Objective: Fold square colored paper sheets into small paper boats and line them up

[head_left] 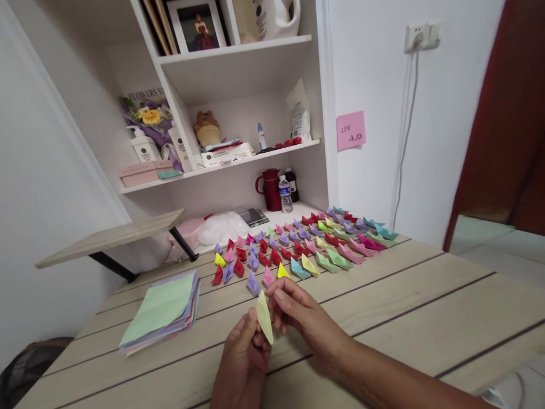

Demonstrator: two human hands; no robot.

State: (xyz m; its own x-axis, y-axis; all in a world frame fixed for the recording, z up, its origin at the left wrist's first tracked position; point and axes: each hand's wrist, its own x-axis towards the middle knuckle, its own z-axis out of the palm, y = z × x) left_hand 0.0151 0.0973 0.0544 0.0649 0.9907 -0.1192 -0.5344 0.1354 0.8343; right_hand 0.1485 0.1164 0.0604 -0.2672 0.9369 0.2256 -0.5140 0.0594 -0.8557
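A pale yellow piece of folded paper (pixel 264 318), narrow and pointed at both ends, stands nearly upright above the table. My left hand (pixel 246 346) pinches it at the lower left, thumb on the near side. My right hand (pixel 298 312) is at its right edge with bent fingers; the fingertips are partly hidden, and their hold looks light. Just beyond my hands, rows of small folded paper boats (pixel 301 269) in red, purple, pink, yellow, green and blue cover the back of the table. A purple boat (pixel 252 283) is among the nearest to my fingers.
A stack of coloured paper sheets (pixel 158 312), green on top, lies at left on the plank table (pixel 374 329). Behind it stands a small raised wooden shelf (pixel 114 236). White shelving (pixel 238 57) holds a red jug (pixel 271 190) and water bottle (pixel 285 194).
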